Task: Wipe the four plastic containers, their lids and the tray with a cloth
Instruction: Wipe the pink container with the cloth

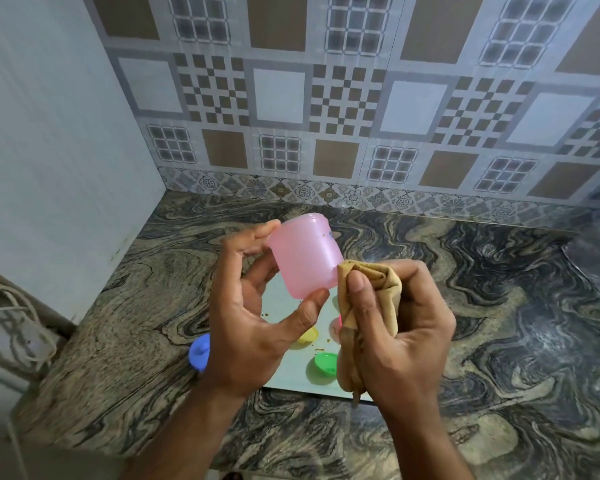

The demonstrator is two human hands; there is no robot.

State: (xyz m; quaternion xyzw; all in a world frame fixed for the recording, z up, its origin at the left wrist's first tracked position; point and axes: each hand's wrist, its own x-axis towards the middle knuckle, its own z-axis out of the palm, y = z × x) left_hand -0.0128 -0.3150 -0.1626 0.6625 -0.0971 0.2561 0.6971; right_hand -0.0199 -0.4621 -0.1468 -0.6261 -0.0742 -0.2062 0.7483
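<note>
the left hand [253, 317] held a pink container [303, 254] above the surface [499, 306]. the thumb pressed the container's lower end and the fingertips [269, 227] pressed its upper end, so the hand pinched it end to end. the container was tilted, with its top leaning away from the camera. small brown specks showed on its upper wall.

the right hand [399, 327] was closed around a bunched tan cloth [368, 299]. the thumb pinned the cloth against the curled fingers. the upper fold of the cloth touched the lower right side of the container. the rest of the cloth hung down past the heel of the hand.

a pale tray [291, 372] lay flat on the surface, directly under both hands. brown crumbs were scattered on it. a green lid [326, 363] rested on the tray near its front edge, just beside the hanging cloth. a yellow lid [309, 336] rested on the tray behind it, partly hidden by the left hand. a small part of a pink item [340, 320] showed on the tray beside the cloth; what it was could not be determined. a blue lid [199, 351] lay on the surface just left of the tray, partly hidden by the left wrist.

the surface was marbled stone and met a patterned tiled wall [361, 98] at the back.
</note>
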